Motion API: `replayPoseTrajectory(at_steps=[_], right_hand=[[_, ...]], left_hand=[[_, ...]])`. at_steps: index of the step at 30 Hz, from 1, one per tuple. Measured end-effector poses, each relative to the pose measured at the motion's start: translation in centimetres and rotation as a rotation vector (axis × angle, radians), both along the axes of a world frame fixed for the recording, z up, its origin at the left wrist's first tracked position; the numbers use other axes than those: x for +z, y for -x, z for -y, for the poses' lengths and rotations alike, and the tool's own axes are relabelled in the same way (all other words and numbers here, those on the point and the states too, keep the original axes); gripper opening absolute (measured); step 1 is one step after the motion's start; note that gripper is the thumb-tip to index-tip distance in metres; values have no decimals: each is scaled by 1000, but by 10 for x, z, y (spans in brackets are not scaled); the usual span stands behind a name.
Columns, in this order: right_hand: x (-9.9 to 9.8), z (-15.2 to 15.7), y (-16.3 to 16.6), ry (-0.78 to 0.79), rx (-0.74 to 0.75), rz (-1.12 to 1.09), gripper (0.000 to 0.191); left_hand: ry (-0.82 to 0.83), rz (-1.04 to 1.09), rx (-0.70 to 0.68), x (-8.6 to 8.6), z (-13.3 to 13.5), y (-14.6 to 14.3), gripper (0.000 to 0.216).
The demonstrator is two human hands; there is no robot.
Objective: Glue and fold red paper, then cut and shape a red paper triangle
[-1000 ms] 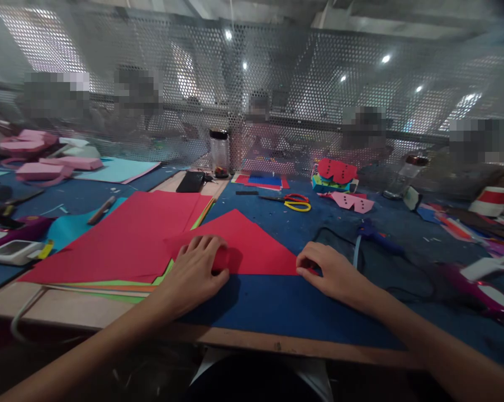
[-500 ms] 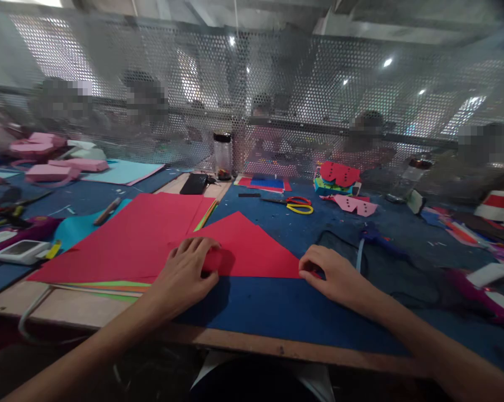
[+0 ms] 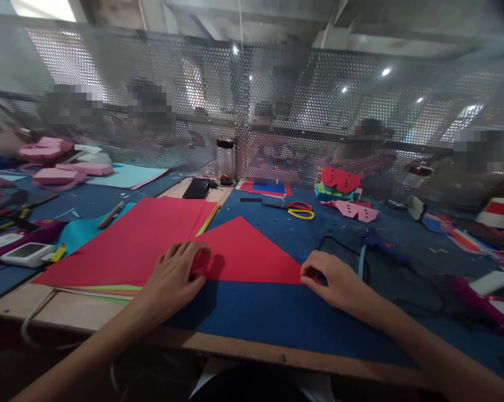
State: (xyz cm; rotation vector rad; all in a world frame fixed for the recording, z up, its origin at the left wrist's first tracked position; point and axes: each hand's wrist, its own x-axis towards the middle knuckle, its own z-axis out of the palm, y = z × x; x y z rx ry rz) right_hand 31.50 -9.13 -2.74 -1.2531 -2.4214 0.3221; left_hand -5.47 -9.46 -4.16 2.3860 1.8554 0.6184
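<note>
A sheet of red paper, folded to a triangle, lies on the blue table top with its point away from me. My right hand pinches its right corner between thumb and fingers. At the left end of the triangle, my left hand curls its fingers and thumb around the paper, and a bit of red shows lifted between them. That left corner is hidden by the hand. Under and beside my left hand spreads a stack of red sheets, with green, orange and white edges showing below.
Scissors with red and yellow handles lie beyond the triangle. A blue glue gun with a cord is right of my right hand. A jar, a black phone-like item and pink cut-outs stand farther back, before a perforated screen.
My left hand has slid left along the triangle's near edge. My right hand stays at the right corner. The view has shifted slightly.
</note>
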Motion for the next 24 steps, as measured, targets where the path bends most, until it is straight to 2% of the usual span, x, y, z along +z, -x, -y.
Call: replayPoseTrajectory(at_steps=[24], right_hand=[[3,2,0,19,-7,-9,6]], left_hand=[[8,130,-130,-11,-7,34,52]])
